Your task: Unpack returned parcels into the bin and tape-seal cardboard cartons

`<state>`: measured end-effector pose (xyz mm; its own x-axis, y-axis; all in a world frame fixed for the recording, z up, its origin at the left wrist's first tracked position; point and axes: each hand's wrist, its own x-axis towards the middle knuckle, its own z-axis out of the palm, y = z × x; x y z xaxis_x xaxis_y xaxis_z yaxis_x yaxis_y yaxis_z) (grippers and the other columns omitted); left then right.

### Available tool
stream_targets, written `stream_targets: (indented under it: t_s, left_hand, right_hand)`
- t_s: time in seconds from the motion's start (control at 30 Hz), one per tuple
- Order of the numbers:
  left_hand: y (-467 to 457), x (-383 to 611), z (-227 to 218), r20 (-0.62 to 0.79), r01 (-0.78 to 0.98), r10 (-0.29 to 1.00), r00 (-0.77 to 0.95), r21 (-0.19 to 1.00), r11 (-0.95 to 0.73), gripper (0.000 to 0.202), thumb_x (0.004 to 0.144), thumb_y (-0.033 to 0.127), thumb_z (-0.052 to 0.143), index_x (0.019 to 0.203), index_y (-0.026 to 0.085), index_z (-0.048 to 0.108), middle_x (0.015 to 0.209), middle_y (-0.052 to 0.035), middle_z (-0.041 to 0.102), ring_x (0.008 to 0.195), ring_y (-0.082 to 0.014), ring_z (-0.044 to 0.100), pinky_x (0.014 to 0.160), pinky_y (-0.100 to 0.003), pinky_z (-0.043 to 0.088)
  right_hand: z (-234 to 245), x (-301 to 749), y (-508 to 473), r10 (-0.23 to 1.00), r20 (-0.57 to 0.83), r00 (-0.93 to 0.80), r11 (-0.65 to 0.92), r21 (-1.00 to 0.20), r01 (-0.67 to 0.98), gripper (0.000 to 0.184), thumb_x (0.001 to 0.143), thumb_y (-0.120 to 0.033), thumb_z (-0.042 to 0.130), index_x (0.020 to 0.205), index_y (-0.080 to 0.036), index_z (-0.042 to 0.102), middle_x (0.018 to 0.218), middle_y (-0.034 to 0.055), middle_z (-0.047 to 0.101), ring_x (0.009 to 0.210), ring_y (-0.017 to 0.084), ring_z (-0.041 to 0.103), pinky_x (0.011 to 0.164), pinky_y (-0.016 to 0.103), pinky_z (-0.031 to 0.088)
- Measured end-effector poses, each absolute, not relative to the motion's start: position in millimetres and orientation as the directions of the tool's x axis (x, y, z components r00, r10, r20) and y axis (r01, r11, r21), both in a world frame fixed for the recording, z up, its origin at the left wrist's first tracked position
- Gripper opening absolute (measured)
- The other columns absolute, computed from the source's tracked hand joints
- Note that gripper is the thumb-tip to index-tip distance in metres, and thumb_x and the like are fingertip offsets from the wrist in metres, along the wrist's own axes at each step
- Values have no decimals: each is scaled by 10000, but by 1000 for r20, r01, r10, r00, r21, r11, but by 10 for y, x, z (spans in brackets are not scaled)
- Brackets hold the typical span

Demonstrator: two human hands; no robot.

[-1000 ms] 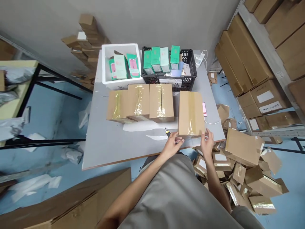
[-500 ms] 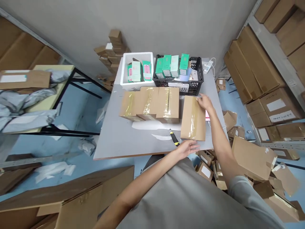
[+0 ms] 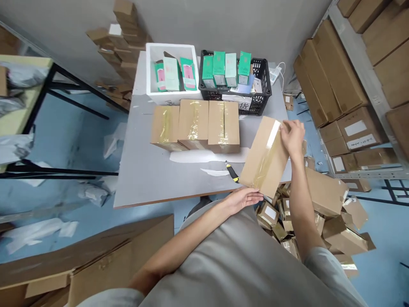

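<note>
A taped cardboard box sits at an angle at the right of the table. Its near end reaches past the table's front edge. My right hand grips its far right corner, fingers curled over the top edge. At the near end my left hand holds the lower edge, its thumb against the cardboard and its fingers just below. Clear tape runs along the box's top. Just left of the box lies a black and yellow utility knife.
Three taped boxes stand side by side on the grey table. Behind them are a white foam box and a black crate with green cartons. Discarded cartons pile on the floor at right, beside loaded shelving.
The box has turned clockwise, its far end swinging right and its near end shifting past the table edge. My right hand has moved right with its corner; my left hand stays at the near end.
</note>
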<state>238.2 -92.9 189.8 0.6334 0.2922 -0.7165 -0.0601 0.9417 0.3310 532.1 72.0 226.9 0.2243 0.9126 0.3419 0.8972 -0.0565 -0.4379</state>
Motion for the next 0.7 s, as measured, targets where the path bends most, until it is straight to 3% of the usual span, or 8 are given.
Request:
stream_targets:
  t_s: [0.13, 0.27, 0.37, 0.47, 0.57, 0.7]
  left_hand:
    - [-965, 1846, 1867, -648, -47, 504, 571, 587, 808, 546, 785, 634, 1012, 1044, 174, 871, 1241, -163, 864, 1257, -318, 797, 1120, -400, 625]
    - [-959, 1207, 1802, -543, -86, 716, 438, 768, 635, 716, 747, 827, 931, 1106, 211, 865, 1268, -119, 853, 1303, -349, 749, 1168, -448, 586]
    - [-989, 693, 1766, -507, -85, 825, 249, 838, 540, 561, 874, 728, 870, 1120, 224, 858, 1290, -106, 829, 1328, -332, 725, 1172, -403, 571]
    - [-1059, 132, 1715, -446, 39, 895, -1, 894, 446, 398, 1005, 569, 767, 1175, 219, 847, 1293, -109, 784, 1318, -301, 706, 1152, -356, 556]
    - [-1126, -451, 1637, -328, 218, 929, -172, 907, 360, 387, 1078, 512, 649, 1227, 202, 826, 1188, -114, 735, 1218, -294, 697, 1092, -367, 565]
    - [-1157, -1175, 1491, -199, 411, 932, -304, 855, 317, 384, 1090, 516, 609, 1160, 200, 816, 1070, -99, 678, 1106, -296, 673, 1075, -400, 555]
  right_hand:
    - [2546, 5101, 375, 840, 422, 340, -105, -490, 866, 353, 1085, -415, 584, 1218, -199, 828, 1178, 150, 738, 1223, 367, 635, 1229, 644, 463]
    - [2641, 4635, -52, 793, 445, 415, -165, -499, 851, 375, 1043, -375, 588, 1243, -192, 847, 1160, 157, 742, 1212, 368, 654, 1207, 648, 495]
    - [2593, 4140, -397, 795, 422, 436, -175, -528, 831, 425, 1031, -426, 609, 1291, -193, 851, 1157, 164, 748, 1190, 375, 681, 1166, 647, 536]
    - [2440, 3566, -693, 822, 366, 437, -149, -602, 785, 484, 1049, -510, 620, 1355, -203, 835, 1192, 165, 751, 1203, 366, 702, 1150, 614, 566]
    - [2187, 2973, -891, 859, 270, 434, -143, -689, 711, 550, 1057, -562, 610, 1424, -202, 805, 1243, 168, 739, 1246, 354, 707, 1176, 585, 570]
    - [1789, 2283, -1055, 893, 102, 438, -191, -795, 575, 620, 1022, -590, 631, 1462, -181, 787, 1267, 173, 728, 1253, 343, 717, 1205, 561, 572]
